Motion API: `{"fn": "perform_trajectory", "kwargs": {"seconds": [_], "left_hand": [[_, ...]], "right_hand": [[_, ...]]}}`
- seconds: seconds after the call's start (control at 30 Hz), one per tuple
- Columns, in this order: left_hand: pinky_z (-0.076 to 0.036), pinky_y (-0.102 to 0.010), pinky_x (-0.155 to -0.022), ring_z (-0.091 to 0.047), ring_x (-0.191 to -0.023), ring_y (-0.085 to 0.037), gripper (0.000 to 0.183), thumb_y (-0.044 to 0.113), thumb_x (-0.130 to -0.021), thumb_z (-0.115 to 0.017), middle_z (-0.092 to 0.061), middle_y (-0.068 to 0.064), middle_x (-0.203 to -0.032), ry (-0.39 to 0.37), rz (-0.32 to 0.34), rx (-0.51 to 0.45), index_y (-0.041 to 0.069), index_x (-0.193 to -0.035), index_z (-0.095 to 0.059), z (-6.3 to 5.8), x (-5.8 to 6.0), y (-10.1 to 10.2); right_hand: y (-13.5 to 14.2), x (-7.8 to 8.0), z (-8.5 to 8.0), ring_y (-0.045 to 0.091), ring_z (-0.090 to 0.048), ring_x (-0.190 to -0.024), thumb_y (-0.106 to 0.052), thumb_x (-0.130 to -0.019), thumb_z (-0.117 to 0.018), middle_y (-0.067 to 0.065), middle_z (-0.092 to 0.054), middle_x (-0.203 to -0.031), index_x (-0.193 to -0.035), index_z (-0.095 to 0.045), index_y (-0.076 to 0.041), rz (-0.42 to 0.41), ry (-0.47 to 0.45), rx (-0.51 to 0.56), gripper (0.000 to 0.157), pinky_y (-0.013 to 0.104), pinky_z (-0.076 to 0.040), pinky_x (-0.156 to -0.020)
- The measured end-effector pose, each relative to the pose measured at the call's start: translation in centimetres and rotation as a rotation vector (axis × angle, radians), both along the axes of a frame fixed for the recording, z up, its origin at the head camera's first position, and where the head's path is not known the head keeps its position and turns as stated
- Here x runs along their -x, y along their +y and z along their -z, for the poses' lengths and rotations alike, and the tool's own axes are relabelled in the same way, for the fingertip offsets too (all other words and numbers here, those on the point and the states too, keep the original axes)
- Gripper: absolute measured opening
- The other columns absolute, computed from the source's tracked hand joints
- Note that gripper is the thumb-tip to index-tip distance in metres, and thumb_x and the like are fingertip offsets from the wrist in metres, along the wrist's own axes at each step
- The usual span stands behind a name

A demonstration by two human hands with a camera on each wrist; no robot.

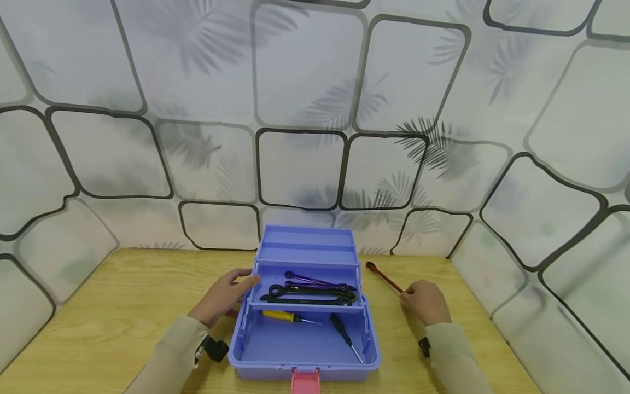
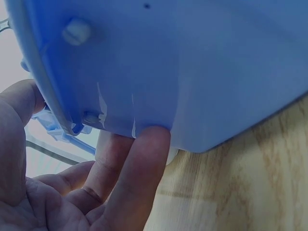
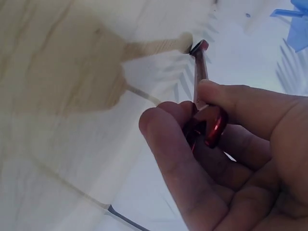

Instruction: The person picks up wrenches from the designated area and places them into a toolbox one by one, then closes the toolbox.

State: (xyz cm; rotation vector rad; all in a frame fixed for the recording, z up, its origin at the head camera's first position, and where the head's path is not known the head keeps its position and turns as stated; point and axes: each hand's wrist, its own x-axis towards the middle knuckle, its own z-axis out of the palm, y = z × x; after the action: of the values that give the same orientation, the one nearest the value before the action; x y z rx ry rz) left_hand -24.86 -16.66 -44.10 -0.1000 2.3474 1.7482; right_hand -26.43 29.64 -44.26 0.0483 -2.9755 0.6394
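Note:
A blue-violet toolbox stands with its lid raised and its upper tray lifted. My left hand grips its left side, the thumb over the tray's edge and the fingers against the outer wall. Right of the box, my right hand pinches a red combination wrench near its open end. The ring end points away from me, above the table. Purple wrenches and black wrenches lie in the tray. Below it are a yellow-handled screwdriver and a black-handled screwdriver.
The light wooden table extends on both sides of the box. A patterned wall covering closes off the back and both sides. At the box's front hangs a pink latch.

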Motion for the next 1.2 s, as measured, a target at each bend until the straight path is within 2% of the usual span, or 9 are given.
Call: {"fn": "perform_trajectory", "kwargs": {"seconds": [0.13, 0.27, 0.43, 0.6, 0.8, 0.93, 1.2], "left_hand": [[-0.064, -0.047, -0.071, -0.073, -0.096, -0.028, 0.075, 0.053, -0.097, -0.068, -0.069, -0.021, -0.122, 0.001, 0.001, 0.001, 0.006, -0.152, -0.047, 0.1, 0.0, 0.0], [-0.065, -0.047, -0.071, -0.073, -0.095, -0.028, 0.074, 0.052, -0.098, -0.067, -0.068, -0.021, -0.123, 0.001, 0.002, 0.000, 0.006, -0.152, -0.047, 0.1, 0.1, 0.0], [-0.064, -0.047, -0.071, -0.073, -0.096, -0.029, 0.074, 0.052, -0.098, -0.067, -0.067, -0.022, -0.125, 0.000, 0.001, -0.001, 0.006, -0.152, -0.047, 0.1, 0.0, 0.0], [-0.064, -0.047, -0.071, -0.073, -0.097, -0.029, 0.075, 0.053, -0.097, -0.067, -0.066, -0.023, -0.126, 0.001, -0.001, 0.002, 0.006, -0.152, -0.047, 0.2, 0.0, 0.0], [-0.064, -0.047, -0.071, -0.073, -0.097, -0.029, 0.075, 0.053, -0.097, -0.067, -0.067, -0.022, -0.125, 0.003, -0.006, 0.012, 0.006, -0.152, -0.047, 0.2, 0.0, -0.1], [-0.064, -0.047, -0.071, -0.073, -0.098, -0.030, 0.074, 0.053, -0.098, -0.067, -0.067, -0.022, -0.125, 0.005, -0.008, 0.017, 0.007, -0.152, -0.047, 0.2, 0.0, -0.1], [-0.064, -0.047, -0.070, -0.073, -0.097, -0.029, 0.078, 0.057, -0.096, -0.067, -0.067, -0.021, -0.124, 0.015, 0.000, 0.032, 0.006, -0.152, -0.047, 0.1, -0.1, 0.0]], "right_hand": [[-0.1, 0.1, 0.1, 0.015, -0.055, -0.057, -0.011, -0.094, -0.070, 0.004, -0.070, -0.068, -0.072, -0.076, -0.005, 0.000, 0.026, -0.011, 0.024, 0.034, -0.048, -0.054], [-0.2, 0.0, 0.0, 0.021, -0.067, -0.069, -0.010, -0.095, -0.071, 0.012, -0.076, -0.083, -0.086, -0.080, -0.001, 0.002, 0.048, -0.011, 0.015, 0.043, -0.058, -0.064], [-0.5, -0.2, -0.5, 0.027, -0.070, -0.074, -0.010, -0.095, -0.072, 0.015, -0.076, -0.088, -0.092, -0.080, 0.001, 0.000, 0.102, -0.007, 0.014, 0.048, -0.059, -0.067], [-0.8, -0.3, -0.7, 0.030, -0.072, -0.077, -0.011, -0.096, -0.074, 0.017, -0.077, -0.090, -0.096, -0.080, 0.002, 0.000, 0.212, 0.004, 0.014, 0.048, -0.059, -0.066], [-0.9, 0.0, -0.6, 0.032, -0.074, -0.080, -0.013, -0.095, -0.075, 0.019, -0.078, -0.095, -0.102, -0.080, 0.002, 0.005, 0.272, 0.021, 0.017, 0.047, -0.060, -0.067], [-0.9, 0.2, -0.4, 0.031, -0.074, -0.077, -0.013, -0.095, -0.075, 0.018, -0.078, -0.094, -0.102, -0.080, 0.002, 0.000, 0.309, 0.021, 0.017, 0.046, -0.060, -0.064], [-1.1, 0.3, -0.2, 0.029, -0.075, -0.073, -0.012, -0.093, -0.077, 0.017, -0.078, -0.091, -0.102, -0.081, 0.001, -0.036, 0.441, 0.032, 0.016, 0.046, -0.061, -0.062]]}}
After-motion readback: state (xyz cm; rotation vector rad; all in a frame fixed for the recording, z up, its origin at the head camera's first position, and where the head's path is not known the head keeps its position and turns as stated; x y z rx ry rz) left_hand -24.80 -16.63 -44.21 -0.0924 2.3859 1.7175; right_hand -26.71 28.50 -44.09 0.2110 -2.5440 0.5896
